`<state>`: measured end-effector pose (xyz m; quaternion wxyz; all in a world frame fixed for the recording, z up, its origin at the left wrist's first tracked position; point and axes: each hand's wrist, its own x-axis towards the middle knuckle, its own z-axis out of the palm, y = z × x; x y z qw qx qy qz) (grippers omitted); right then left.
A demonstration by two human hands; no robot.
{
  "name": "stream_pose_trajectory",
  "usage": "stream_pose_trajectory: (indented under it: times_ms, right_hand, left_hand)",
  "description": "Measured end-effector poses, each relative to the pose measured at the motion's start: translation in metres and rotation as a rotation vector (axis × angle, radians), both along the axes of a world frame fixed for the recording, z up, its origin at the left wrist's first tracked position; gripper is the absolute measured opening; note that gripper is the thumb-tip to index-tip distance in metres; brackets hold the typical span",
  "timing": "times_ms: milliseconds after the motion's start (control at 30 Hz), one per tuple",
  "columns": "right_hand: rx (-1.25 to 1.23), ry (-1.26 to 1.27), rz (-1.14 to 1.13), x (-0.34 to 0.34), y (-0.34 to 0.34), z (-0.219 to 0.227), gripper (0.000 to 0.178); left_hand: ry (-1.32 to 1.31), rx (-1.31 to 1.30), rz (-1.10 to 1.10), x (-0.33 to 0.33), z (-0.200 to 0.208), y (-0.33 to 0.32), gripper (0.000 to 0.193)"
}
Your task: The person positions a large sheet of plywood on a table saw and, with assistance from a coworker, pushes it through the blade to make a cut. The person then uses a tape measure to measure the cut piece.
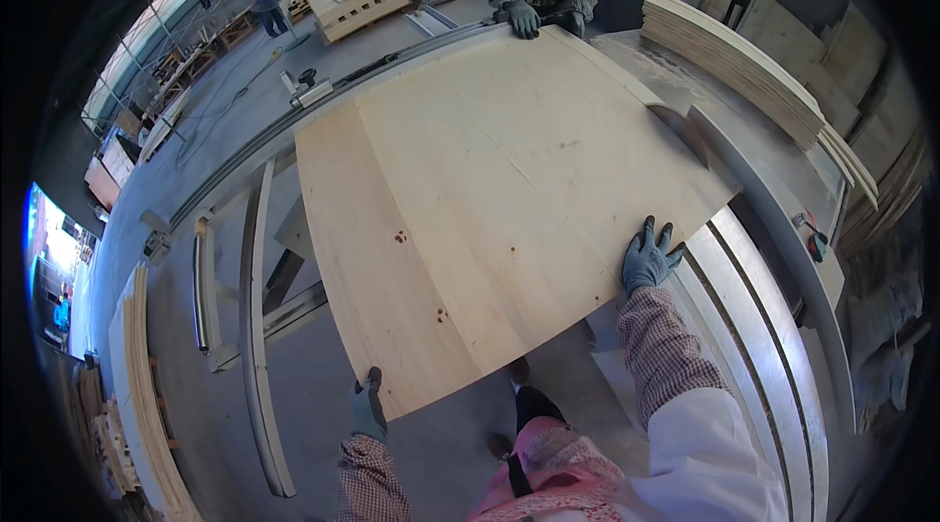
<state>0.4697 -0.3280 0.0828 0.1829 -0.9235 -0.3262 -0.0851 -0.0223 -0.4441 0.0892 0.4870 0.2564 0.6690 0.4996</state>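
A large pale plywood sheet lies across the metal saw table, its near left part reaching past the table toward me. My left hand, in a grey-blue glove, is closed on the sheet's near left corner, thumb on top and the other fingers hidden below. My right hand, gloved alike, rests on the near right edge with its fingers spread. A saw blade stands at the sheet's right side, beside a long metal fence. From the blade a straight line runs through the wood to the far edge, marking off a narrow strip.
Across the sheet, a co-worker's gloved hand presses on its far edge. Stacked boards lie at the far right, more boards at the left. A metal support frame stands left of the sheet; a slotted metal surface lies right.
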Motion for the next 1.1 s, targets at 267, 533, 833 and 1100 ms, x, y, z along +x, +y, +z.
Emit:
stream_pose_trajectory:
  times_ms: [267, 533, 833, 1100]
  right_hand:
    - [0.015, 0.049, 0.014, -0.006, -0.007, 0.005, 0.045]
    - [-0.041, 0.098, 0.071, -0.008, -0.019, 0.011, 0.048]
    - [-0.066, 0.083, 0.069, -0.017, -0.028, 0.008, 0.047]
    - [-0.082, 0.048, 0.094, -0.028, -0.045, -0.002, 0.047]
  left_hand:
    - [0.061, -0.04, -0.033, 0.008, 0.025, -0.003, 0.046]
    - [0.138, -0.034, -0.049, -0.005, 0.009, 0.0, 0.045]
    - [0.228, -0.018, -0.057, -0.012, 0.002, -0.011, 0.045]
    - [0.152, -0.048, -0.05, -0.029, -0.017, -0.046, 0.045]
